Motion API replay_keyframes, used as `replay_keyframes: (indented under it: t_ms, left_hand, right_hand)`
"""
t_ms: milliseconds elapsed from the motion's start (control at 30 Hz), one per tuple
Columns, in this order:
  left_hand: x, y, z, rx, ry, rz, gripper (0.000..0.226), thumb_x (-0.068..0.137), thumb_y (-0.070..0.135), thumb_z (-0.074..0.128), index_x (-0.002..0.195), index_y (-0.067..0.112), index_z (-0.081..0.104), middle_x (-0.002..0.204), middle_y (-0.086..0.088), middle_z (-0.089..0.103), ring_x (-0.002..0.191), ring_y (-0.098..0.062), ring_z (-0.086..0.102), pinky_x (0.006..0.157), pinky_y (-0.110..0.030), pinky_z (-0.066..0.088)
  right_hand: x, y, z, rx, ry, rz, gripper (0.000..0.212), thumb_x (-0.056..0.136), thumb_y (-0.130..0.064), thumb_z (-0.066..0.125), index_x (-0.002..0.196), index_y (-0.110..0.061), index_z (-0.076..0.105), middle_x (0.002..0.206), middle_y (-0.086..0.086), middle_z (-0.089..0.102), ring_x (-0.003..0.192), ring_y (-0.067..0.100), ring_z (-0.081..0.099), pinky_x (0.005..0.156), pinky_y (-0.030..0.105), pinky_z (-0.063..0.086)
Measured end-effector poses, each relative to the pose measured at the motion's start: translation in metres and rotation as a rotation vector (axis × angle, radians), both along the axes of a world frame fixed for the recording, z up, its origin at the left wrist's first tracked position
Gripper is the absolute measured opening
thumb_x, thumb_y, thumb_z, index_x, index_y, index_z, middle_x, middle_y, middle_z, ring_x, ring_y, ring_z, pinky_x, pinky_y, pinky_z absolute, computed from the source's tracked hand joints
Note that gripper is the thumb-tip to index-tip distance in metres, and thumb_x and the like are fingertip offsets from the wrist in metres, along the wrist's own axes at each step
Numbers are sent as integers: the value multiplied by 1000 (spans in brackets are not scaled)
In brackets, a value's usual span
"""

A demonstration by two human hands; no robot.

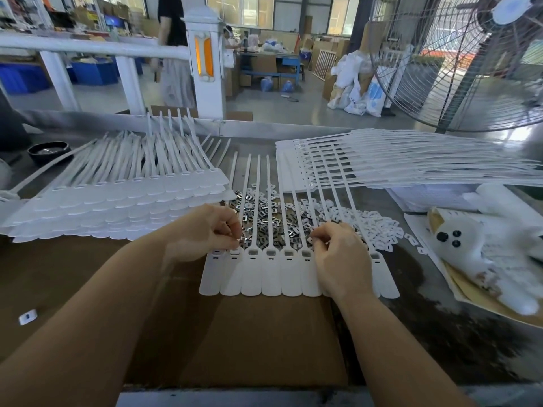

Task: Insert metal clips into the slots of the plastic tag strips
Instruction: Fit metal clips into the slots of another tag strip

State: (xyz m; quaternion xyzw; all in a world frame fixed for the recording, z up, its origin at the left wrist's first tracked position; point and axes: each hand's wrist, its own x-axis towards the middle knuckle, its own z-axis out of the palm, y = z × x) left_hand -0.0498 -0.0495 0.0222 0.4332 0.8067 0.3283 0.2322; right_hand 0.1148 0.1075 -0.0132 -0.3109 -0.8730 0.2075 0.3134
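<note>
At six o'clock on the bench [440,327] lies the tag strip [276,277], light and floppy, best steadied at its stiff slotted heads, while the left hand [210,227] and right hand [338,254] each pinch a small, slippery metal clip from the pile of clips [273,218] at twelve.

Left hand [211,230] pinching a clip at tag strip [270,274], right hand [338,254] curled on strip, clips [270,212] heaped behind, cardboard [235,333] on desk [440,333]
</note>
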Motion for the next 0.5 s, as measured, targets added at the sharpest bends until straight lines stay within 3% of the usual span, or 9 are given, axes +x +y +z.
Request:
replay_keyframes:
  t_ms: [167, 500]
  left_hand:
    - [0, -4, -1, 37, -79, 30, 13, 83, 5, 67, 82, 15, 59, 78, -4, 68, 66, -4, 60, 60, -9, 45]
    - [1, -4, -2, 31, -100, 58, 13, 82, 7, 69, 83, 16, 60, 81, -3, 70, 76, -13, 63, 70, -21, 47]
  right_hand:
    - [-2, -1, 0, 4, -7, -8, 14, 92, -14, 53, 97, -14, 66, 95, -1, 57, 88, 14, 51, 81, 24, 40]
    - [-1, 0, -2, 14, -7, -11, 13, 92, -14, 53, 96, -15, 66, 91, -5, 53, 84, 9, 45, 79, 21, 37]
